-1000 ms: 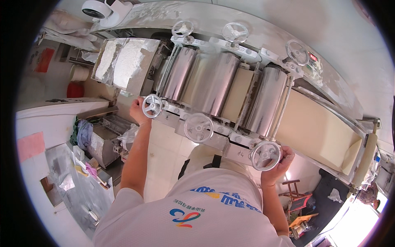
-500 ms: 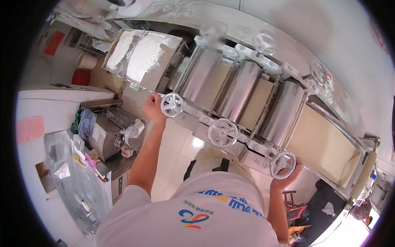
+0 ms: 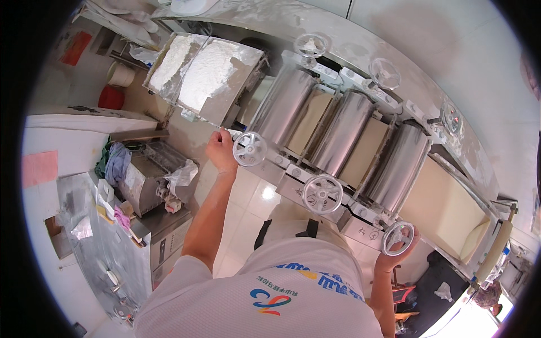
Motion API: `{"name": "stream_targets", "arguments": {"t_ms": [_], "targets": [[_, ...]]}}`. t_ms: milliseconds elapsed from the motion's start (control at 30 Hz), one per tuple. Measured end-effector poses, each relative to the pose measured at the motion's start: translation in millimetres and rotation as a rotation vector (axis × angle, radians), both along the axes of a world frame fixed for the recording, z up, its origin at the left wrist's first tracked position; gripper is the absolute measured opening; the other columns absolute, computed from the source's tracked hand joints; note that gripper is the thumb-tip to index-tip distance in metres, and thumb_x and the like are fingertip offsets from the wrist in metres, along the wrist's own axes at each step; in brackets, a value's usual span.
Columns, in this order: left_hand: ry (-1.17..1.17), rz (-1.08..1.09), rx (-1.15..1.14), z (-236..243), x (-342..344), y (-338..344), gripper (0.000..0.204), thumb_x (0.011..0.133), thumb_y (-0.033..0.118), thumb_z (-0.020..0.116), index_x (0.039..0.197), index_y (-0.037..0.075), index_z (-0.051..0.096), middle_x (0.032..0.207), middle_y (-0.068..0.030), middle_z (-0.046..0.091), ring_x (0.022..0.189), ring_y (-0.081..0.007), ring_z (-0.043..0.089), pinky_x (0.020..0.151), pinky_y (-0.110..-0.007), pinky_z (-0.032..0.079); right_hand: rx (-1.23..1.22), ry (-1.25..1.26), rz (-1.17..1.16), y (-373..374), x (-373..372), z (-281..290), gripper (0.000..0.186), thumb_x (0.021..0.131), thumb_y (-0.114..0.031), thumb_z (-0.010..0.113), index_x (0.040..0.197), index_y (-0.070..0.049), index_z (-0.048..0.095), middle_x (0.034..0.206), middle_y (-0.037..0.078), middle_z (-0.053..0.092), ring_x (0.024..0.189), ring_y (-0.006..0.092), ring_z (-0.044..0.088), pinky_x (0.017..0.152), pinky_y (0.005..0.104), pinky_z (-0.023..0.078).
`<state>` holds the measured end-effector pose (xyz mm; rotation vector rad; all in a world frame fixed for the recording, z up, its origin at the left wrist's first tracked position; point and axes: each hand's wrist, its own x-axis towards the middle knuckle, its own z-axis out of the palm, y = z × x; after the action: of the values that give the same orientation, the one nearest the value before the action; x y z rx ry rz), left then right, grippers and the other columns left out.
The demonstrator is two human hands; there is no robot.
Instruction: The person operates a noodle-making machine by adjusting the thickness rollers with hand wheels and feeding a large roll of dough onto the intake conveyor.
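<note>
A dough sheeting machine stretches before me, with shiny steel rollers [image 3: 344,132] and pale dough sheets [image 3: 363,152] between them. My left hand [image 3: 221,151] is closed at the machine's near edge, just left of a spoked metal handwheel [image 3: 249,149]; what its fingers grip is hidden. At the right end, my right hand [image 3: 401,256] curls around the rim of another handwheel [image 3: 398,238], partly behind it. Between my hands sits a middle handwheel [image 3: 322,194], untouched. A wide dough sheet [image 3: 445,205] runs out past the last roller on the right.
White flour [image 3: 205,76] lies in a tray at the machine's far left. More handwheels [image 3: 385,73] line the far side. A steel mixer-like box [image 3: 149,177] stands on the left beside a metal worktop [image 3: 96,236]. A roll bar [image 3: 496,245] crosses the right end.
The machine has shifted slightly rightward in the picture as the view moved. Both hands keep their places at the left and right handwheels. The rolls look much the same.
</note>
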<state>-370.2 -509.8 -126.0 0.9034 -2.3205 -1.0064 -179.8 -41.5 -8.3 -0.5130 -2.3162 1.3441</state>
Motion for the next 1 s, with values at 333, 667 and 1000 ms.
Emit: {"name": "stream_targets", "arguments": {"t_ms": [333, 667, 1000], "targets": [[0.002, -0.006, 0.007, 1.1, 0.3, 2.1, 0.043, 0.100, 0.028, 0.063, 0.069, -0.002, 0.057, 0.059, -0.0151, 0.056, 0.052, -0.0223, 0.046, 0.055, -0.043, 0.043, -0.053, 0.027, 0.016, 10.2, 9.3, -12.6, 0.054, 0.103, -0.040, 0.056, 0.138, 0.001, 0.049, 0.123, 0.008, 0.054, 0.115, 0.0193, 0.055, 0.103, 0.0357, 0.045], [0.023, -0.035, 0.026, -11.4, 2.6, -5.7, 0.044, 0.100, 0.029, 0.062, 0.069, -0.001, 0.059, 0.058, -0.0148, 0.058, 0.052, -0.0226, 0.048, 0.055, -0.043, 0.043, 0.041, 0.088, -0.014, 15.8, 14.5, -21.8, 0.039, 0.105, -0.031, 0.048, 0.128, -0.001, 0.053, 0.113, 0.007, 0.056, 0.107, 0.0199, 0.055, 0.099, 0.0367, 0.044], [-0.018, -0.025, -0.080, 2.8, 4.3, -3.0, 0.049, 0.100, 0.034, 0.061, 0.067, -0.002, 0.059, 0.055, -0.0144, 0.056, 0.052, -0.0213, 0.053, 0.057, -0.044, 0.046, 0.217, -0.012, -0.077, 4.8, 10.2, -7.4, 0.026, 0.105, -0.028, 0.049, 0.105, -0.002, 0.054, 0.097, 0.005, 0.051, 0.093, 0.0176, 0.050, 0.087, 0.0331, 0.043]]}}
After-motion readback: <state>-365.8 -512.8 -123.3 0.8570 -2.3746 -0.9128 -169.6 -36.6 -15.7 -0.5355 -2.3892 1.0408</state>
